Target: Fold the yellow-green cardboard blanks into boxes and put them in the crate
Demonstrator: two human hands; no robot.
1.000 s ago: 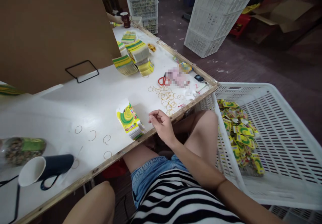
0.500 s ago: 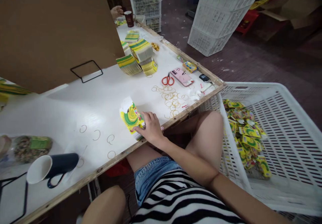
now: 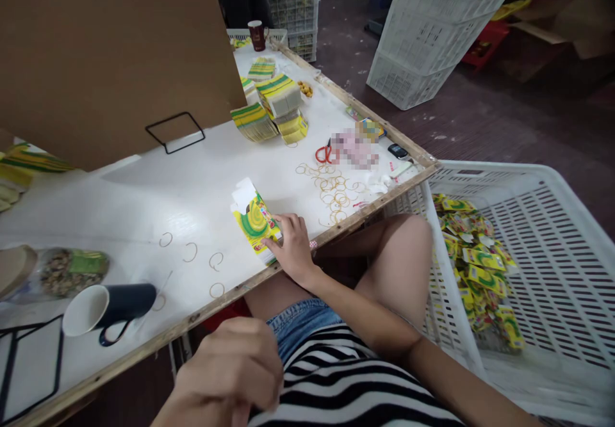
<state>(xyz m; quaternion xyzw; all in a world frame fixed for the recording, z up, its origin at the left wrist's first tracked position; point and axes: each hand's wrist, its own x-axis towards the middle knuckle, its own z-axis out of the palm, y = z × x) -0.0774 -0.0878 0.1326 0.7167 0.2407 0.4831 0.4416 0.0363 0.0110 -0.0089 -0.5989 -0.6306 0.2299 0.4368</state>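
Observation:
My right hand [image 3: 291, 246] grips a small yellow and green carton [image 3: 254, 223] at the table's front edge, thumb on its printed face and fingers along its right side. White flaps stand up at the carton's far end. My left hand [image 3: 233, 366] is raised over my lap, its back toward me and its fingers curled in. Whatever those fingers may hold is hidden. Loose rubber bands [image 3: 334, 190] lie on the table to the right of the carton, and several more [image 3: 191, 251] lie to its left.
Stacks of flat cartons [image 3: 278, 97] stand farther back beside a large cardboard box [image 3: 115, 56]. Red-handled scissors [image 3: 323, 153] lie at the right. A dark mug [image 3: 127, 304] lies on its side at the left. A white crate [image 3: 552, 222] holding filled packs [image 3: 485, 260] stands right of the table.
My left hand has come into view at the bottom, over my lap. My right hand keeps its hold on the carton. The whole view has shifted slightly.

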